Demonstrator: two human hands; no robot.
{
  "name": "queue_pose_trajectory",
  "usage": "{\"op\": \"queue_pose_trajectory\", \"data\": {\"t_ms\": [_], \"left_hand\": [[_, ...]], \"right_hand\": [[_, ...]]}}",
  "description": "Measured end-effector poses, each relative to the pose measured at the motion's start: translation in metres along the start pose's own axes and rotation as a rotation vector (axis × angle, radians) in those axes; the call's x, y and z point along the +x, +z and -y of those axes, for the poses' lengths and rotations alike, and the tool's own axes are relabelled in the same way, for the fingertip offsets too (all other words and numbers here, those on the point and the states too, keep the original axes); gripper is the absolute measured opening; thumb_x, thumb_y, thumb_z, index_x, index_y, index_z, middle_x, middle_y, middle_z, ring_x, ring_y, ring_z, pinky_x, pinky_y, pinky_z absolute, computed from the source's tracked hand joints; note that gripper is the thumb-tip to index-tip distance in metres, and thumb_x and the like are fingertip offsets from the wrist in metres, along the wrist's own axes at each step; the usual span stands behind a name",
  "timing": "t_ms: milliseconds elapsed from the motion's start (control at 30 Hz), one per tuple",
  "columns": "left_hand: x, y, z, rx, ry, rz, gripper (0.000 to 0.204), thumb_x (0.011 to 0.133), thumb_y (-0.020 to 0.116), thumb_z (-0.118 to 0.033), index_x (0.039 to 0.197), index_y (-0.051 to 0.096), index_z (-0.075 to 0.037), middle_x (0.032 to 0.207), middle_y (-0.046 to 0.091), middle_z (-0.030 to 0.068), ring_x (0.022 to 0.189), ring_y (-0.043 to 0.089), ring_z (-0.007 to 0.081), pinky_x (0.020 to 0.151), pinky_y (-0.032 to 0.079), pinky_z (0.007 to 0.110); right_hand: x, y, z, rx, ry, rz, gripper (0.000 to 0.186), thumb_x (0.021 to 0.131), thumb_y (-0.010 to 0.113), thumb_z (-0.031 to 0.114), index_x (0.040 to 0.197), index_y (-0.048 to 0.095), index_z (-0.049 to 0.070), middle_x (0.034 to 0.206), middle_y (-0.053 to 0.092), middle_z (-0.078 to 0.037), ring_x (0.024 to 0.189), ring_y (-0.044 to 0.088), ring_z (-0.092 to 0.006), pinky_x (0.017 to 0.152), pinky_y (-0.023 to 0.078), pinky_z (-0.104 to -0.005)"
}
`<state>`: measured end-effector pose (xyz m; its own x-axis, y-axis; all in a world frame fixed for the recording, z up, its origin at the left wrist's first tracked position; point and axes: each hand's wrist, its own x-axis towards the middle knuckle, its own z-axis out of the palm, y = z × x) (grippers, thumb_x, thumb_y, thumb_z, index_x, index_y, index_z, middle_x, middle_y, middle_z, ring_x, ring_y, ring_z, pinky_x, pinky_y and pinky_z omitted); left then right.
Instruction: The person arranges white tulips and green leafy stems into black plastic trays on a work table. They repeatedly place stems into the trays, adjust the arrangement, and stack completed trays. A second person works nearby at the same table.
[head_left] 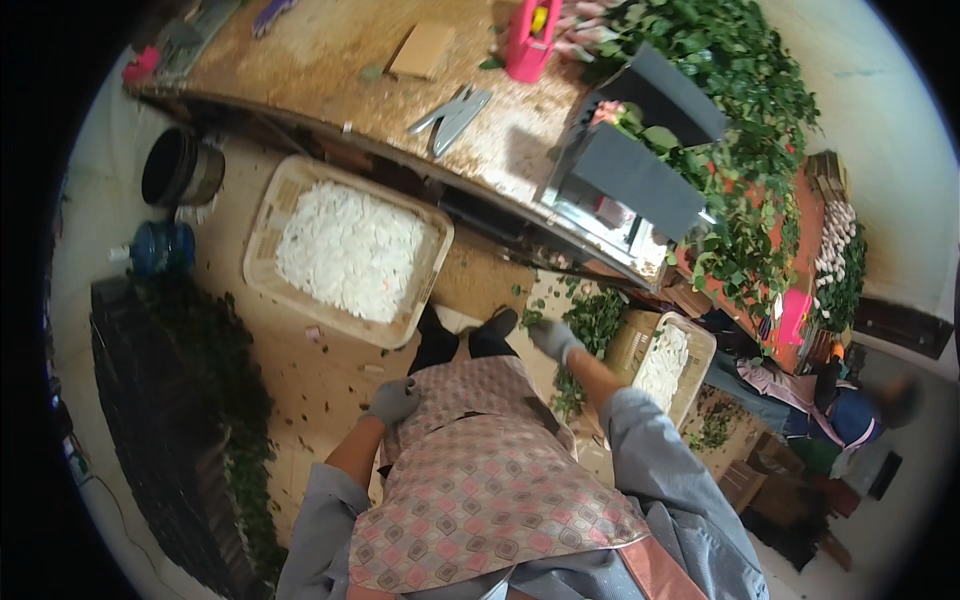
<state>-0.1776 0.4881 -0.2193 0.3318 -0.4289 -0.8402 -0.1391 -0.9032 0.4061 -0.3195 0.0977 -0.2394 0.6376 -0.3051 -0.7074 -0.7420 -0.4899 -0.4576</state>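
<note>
My left hand (394,401), in a grey glove, is by the left edge of my patterned apron (480,480). Its fingers are curled in, and I cannot make out anything in them. My right hand (553,341), also gloved in grey, is out to the right of my dark shoes, above the floor near fallen green leaves (594,322). Motion smears its fingers, and no held thing shows. Ahead stands a worktable (340,60) with a grey stapler (462,115), a pink tape dispenser (530,42) and a dark angled stand (630,170) with roses in it.
A beige crate (350,250) of white pieces stands on the floor before me, and another crate (672,365) is to the right. Leafy rose stems (740,90) cover the right table. A black bucket (182,168) and blue water jug (162,248) are left. Another person (800,395) is at right.
</note>
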Motion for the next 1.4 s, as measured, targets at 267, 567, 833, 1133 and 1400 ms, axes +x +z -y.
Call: {"op": "queue_pose_trajectory", "data": {"t_ms": [267,567,833,1133,1400], "left_hand": [[-0.019,0.044,0.027,-0.164,-0.061,-0.108,0.042,0.096,0.061,-0.034,0.124,0.069,-0.004,0.117,0.071,0.0189,0.106,0.068,0.0354,0.096,0.053,0.046],[-0.024,0.119,0.026,-0.253,-0.111,-0.367,0.034,0.093,0.067,-0.032,0.114,0.072,-0.005,0.104,0.071,0.0186,0.092,0.070,0.0352,0.085,0.055,0.045],[-0.012,0.139,0.005,-0.235,-0.150,-0.315,0.029,0.094,0.063,-0.033,0.109,0.070,-0.009,0.105,0.068,0.0180,0.097,0.067,0.0375,0.086,0.053,0.048],[0.007,0.160,-0.018,-0.193,-0.223,-0.259,0.024,0.091,0.061,-0.025,0.096,0.067,-0.003,0.101,0.067,0.0186,0.090,0.066,0.0371,0.080,0.053,0.048],[0.014,0.161,-0.016,-0.119,-0.194,-0.247,0.021,0.090,0.061,-0.024,0.092,0.066,-0.003,0.095,0.066,0.0190,0.088,0.066,0.0386,0.079,0.053,0.050]], "right_hand": [[0.111,-0.030,0.077,-0.030,0.006,-0.177,0.041,0.091,0.064,0.028,0.124,0.070,0.003,0.116,0.072,-0.023,0.111,0.068,-0.0391,0.096,0.053,-0.0433],[0.119,-0.006,0.090,-0.264,0.007,-0.244,0.047,0.092,0.063,0.026,0.133,0.059,0.003,0.138,0.058,-0.024,0.128,0.057,-0.0388,0.106,0.047,-0.0472],[0.187,-0.038,-0.012,-0.406,0.522,-0.232,0.044,0.091,0.062,0.037,0.120,0.071,0.005,0.122,0.071,-0.022,0.109,0.069,-0.0401,0.094,0.053,-0.0502],[0.194,-0.099,-0.040,-0.618,0.218,-0.692,0.060,0.102,0.044,0.050,0.130,0.067,0.002,0.131,0.065,-0.026,0.121,0.063,-0.0419,0.104,0.048,-0.0462],[0.143,-0.080,-0.047,-0.508,-0.286,-0.919,0.033,0.098,0.063,0.031,0.099,0.073,-0.001,0.098,0.075,-0.021,0.089,0.073,-0.0364,0.073,0.057,-0.0433]]}}
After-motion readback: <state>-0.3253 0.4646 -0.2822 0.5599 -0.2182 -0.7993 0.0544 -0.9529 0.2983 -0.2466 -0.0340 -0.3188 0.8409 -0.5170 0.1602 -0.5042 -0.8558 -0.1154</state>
